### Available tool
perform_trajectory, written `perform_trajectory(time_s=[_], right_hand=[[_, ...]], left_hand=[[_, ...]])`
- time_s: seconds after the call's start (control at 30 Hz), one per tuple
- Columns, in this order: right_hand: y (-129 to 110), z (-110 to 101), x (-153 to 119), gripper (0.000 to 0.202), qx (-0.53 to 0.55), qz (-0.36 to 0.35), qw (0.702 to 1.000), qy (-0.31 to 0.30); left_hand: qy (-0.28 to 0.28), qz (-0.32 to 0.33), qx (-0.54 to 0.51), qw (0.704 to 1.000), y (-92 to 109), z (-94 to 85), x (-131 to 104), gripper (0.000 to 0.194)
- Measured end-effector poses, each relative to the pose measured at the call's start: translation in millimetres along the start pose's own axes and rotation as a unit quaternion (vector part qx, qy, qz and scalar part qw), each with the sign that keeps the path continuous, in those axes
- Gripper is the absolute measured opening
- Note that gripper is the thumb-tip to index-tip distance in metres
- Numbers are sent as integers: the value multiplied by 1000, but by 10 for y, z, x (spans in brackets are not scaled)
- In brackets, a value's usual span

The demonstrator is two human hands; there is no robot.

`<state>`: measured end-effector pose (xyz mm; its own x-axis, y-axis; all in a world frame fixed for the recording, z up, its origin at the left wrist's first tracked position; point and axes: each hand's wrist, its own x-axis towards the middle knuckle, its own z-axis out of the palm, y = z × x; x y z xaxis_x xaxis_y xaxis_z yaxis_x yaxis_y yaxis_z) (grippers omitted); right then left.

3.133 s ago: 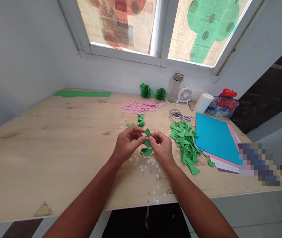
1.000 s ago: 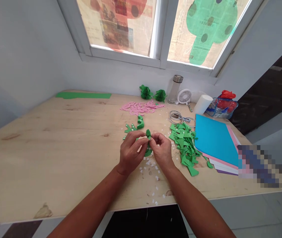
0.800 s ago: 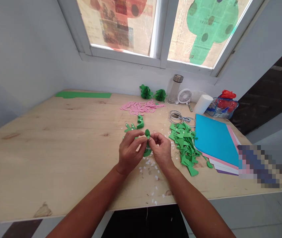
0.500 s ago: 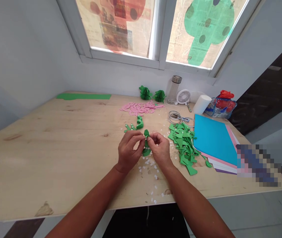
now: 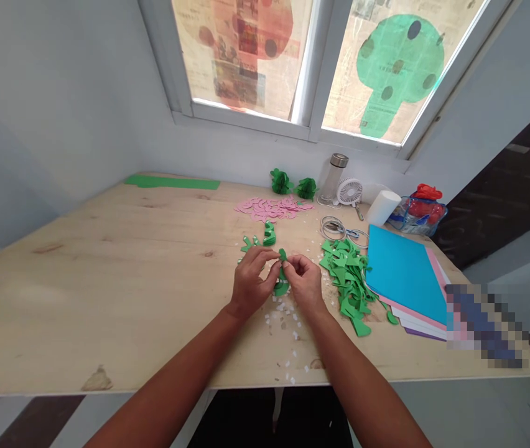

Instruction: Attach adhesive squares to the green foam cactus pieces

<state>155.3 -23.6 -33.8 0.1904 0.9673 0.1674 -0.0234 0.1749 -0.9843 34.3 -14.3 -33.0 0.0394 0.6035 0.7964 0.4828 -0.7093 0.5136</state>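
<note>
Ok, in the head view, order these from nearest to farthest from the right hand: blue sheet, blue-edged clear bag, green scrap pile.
From the right hand:
1. Green scrap pile, just to its right.
2. Blue sheet, farther right, beyond the pile.
3. Blue-edged clear bag, right and toward the back, behind the sheet.

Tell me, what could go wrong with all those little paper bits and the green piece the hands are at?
The small green paper piece at the fingertips of the left hand and right hand looks thin, so it might crease or tear.

Some loose white bits lie near the table's front edge, so an arm could brush them off.

The fan might scatter them, if it blows.
</note>
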Motion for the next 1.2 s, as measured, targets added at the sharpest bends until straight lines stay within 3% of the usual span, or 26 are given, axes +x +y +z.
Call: perform_trajectory(time_s=[0.27,0.5,0.7,1.03,1.2], right_hand=[[-48,2,29,18,62,51,997,11],[-46,-30,56,19,110,88,989,39],[-57,-47,59,18,131,99,986,42],[-14,-36,60,16,180,125,975,40],[-19,-38,55,16,199,147,969,28]], left_hand=[[-25,-147,-59,987,-2,-30,36,8],[-89,-248,-197,944,-3,-13,52,13],[-182,-266,-274,906,-18,-37,68,24],[-191,-314,-374,851,-50,-84,85,24],[-203,-308,-388,844,-60,-93,90,26]])
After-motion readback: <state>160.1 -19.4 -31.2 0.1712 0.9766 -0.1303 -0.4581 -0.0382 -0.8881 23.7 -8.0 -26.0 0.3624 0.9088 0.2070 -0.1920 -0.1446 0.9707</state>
